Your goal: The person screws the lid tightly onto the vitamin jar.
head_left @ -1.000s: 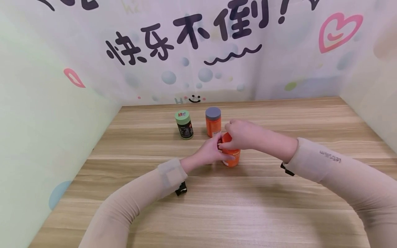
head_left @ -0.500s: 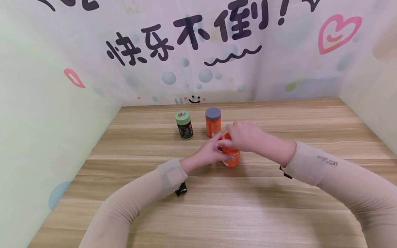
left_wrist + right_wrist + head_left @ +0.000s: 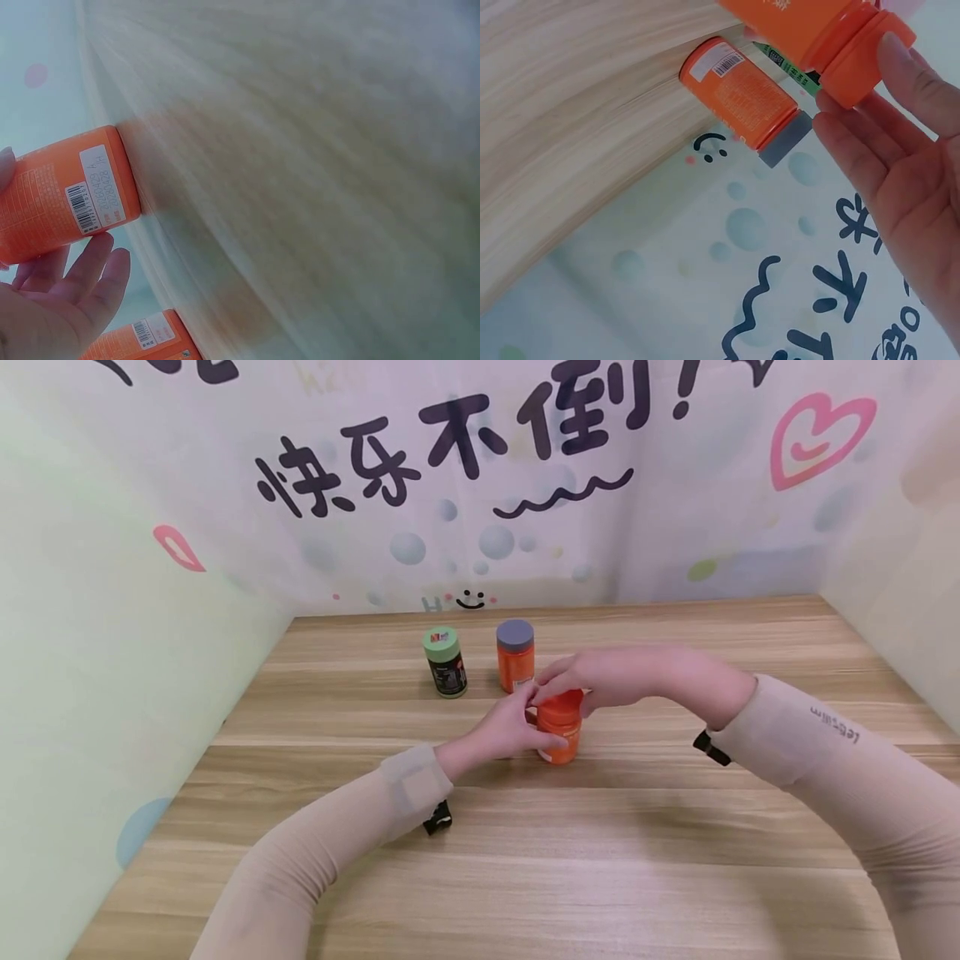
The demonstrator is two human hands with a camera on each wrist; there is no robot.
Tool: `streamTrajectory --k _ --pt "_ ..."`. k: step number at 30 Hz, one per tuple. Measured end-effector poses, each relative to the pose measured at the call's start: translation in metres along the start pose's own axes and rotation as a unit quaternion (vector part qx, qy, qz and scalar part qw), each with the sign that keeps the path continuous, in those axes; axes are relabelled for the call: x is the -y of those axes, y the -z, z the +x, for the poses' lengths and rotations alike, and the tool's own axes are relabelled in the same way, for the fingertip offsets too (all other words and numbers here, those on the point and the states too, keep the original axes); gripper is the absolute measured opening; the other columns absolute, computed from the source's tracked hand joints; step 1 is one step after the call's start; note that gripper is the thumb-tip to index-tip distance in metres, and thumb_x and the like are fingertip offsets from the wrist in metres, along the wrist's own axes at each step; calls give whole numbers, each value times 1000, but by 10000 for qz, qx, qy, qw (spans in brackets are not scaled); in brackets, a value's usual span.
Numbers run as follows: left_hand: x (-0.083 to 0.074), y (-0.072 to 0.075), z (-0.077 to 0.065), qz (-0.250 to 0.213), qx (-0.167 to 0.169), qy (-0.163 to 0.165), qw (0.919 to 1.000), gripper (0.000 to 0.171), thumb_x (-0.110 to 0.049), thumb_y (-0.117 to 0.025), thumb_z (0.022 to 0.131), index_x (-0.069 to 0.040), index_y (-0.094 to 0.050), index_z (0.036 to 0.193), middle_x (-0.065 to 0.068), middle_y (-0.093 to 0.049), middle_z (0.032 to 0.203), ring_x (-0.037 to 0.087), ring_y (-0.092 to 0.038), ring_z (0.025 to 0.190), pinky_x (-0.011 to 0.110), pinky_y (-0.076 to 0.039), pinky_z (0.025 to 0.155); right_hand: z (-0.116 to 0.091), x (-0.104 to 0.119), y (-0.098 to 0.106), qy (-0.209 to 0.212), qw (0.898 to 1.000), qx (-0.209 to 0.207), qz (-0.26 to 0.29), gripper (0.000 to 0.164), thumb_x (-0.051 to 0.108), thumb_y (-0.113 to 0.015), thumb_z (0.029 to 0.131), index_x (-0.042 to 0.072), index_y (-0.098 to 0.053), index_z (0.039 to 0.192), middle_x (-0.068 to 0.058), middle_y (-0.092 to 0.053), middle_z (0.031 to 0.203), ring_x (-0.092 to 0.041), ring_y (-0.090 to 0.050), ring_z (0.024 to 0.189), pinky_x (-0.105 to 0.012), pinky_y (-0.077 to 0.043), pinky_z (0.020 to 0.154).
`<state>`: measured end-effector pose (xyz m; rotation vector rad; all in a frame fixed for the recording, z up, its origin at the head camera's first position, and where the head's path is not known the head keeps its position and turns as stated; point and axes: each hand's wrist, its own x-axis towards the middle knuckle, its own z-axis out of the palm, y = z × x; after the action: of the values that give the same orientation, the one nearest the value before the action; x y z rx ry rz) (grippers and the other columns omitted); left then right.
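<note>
An orange jar [image 3: 564,729] stands upright on the wood-grain table, its orange lid [image 3: 862,60] in place at the top. My left hand [image 3: 504,727] grips the jar's body from the left, thumb across its near side. Fingers [image 3: 90,277] of that hand curve under the barcode label in the left wrist view. From the right, my right hand [image 3: 618,675] holds the lid, its thumb [image 3: 904,64] on one side and fingers on the other. Close behind stands a second orange jar [image 3: 517,668] with a grey lid [image 3: 515,634].
A dark jar [image 3: 448,677] with a green lid [image 3: 442,644] stands left of the grey-lidded jar. Printed cloth [image 3: 675,543] hangs along the table's back edge, and pale walls [image 3: 112,610] close in both sides.
My right hand first shifts slightly, then its wrist swings back and outward, with the fingers now spread over the lid. More of the lid shows. The left hand and the jars keep their places.
</note>
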<state>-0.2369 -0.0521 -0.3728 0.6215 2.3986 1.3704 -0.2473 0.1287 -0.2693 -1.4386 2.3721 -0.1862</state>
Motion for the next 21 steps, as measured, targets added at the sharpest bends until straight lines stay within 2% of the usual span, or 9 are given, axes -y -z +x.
streamTrajectory --k 6,9,13,16,21 --pt "-1 0 -1 -86 23 -33 10000 67 -20 -77 73 -12 -39 128 3 -54 121 17 -55 103 24 -49 82 2 5 0 -449 9989 -45 -86 50 5 -68 81 10 -52 128 -8 -55 112 -22 -54 100 -32 -48 83" --pt "-1 0 -1 -128 27 -58 9999 67 -19 -77 74 -12 -39 128 2 -53 121 17 -55 103 24 -49 82 5 9 0 -789 9966 -52 -234 46 15 -69 81 10 -54 124 -4 -56 97 -17 -54 87 -29 -48 75" --pt "1 0 0 -158 14 -76 9998 66 -19 -77 73 -13 -40 127 1 -53 122 16 -53 106 24 -49 83 10 13 -2 -1135 9924 -190 -437 42 27 -70 81 8 -57 115 -2 -57 88 -16 -53 80 -27 -48 68" --pt "1 0 0 -206 32 -100 9997 62 -19 -77 74 -13 -42 124 0 -54 121 15 -53 107 24 -49 84 12 14 -6 -1406 9874 -350 -634 41 36 -69 80 6 -58 106 -1 -58 82 -15 -54 74 -25 -49 63" --pt "1 0 0 -241 40 -66 9997 58 -19 -77 73 -12 -43 119 1 -56 118 14 -56 102 24 -50 80 16 17 -12 -1963 9736 -596 -1000 44 50 -63 80 8 -55 91 0 -54 70 -15 -52 62 -24 -44 52"
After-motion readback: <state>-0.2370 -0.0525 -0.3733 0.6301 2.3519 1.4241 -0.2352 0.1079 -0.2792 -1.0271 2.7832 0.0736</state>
